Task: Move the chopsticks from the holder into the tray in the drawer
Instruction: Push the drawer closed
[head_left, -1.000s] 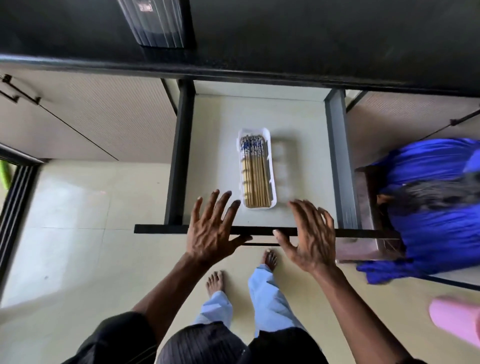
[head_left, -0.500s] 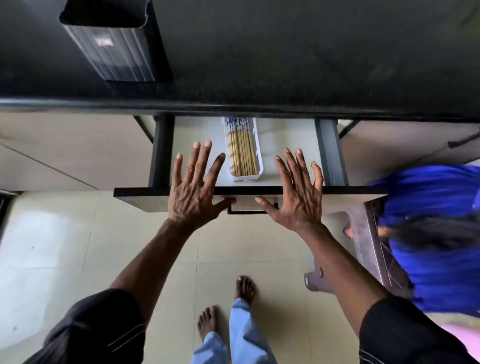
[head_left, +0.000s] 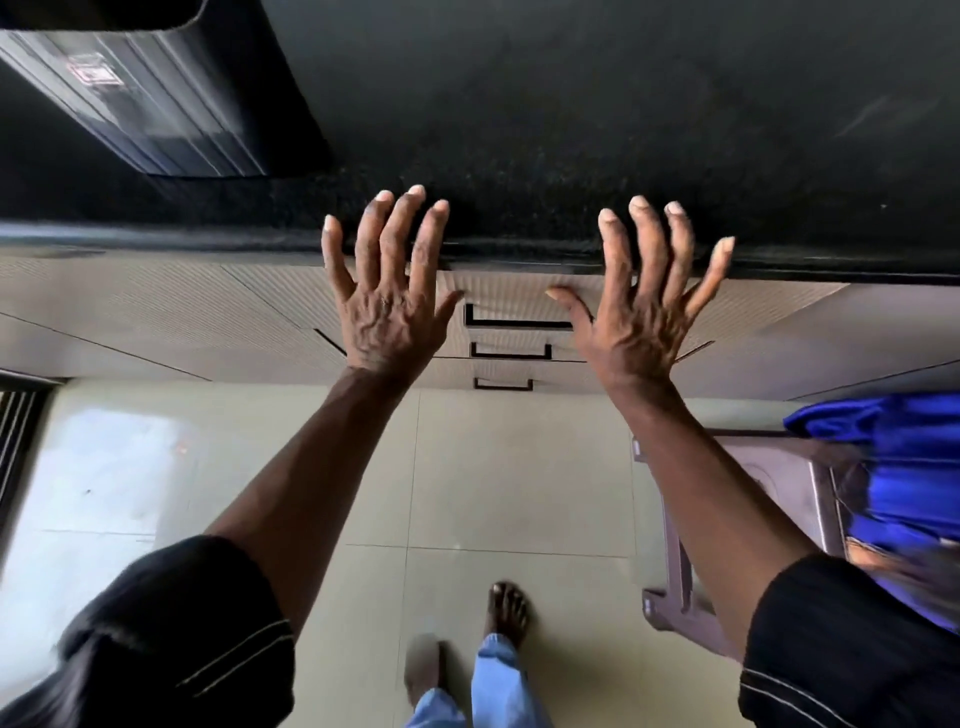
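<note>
Now my left hand (head_left: 387, 306) and my right hand (head_left: 641, 317) are both flat, with the fingers spread wide and holding nothing. The top drawer (head_left: 511, 293) lies closed between them, just under the counter edge (head_left: 519, 244). Its handle (head_left: 519, 321) runs left to right between my two thumbs, about equally near to each. The chopsticks and the tray are not visible; I judge they are inside this drawer. The holder (head_left: 156, 104) stands well apart on the left. Its label (head_left: 93, 70) is too blurred to read.
</note>
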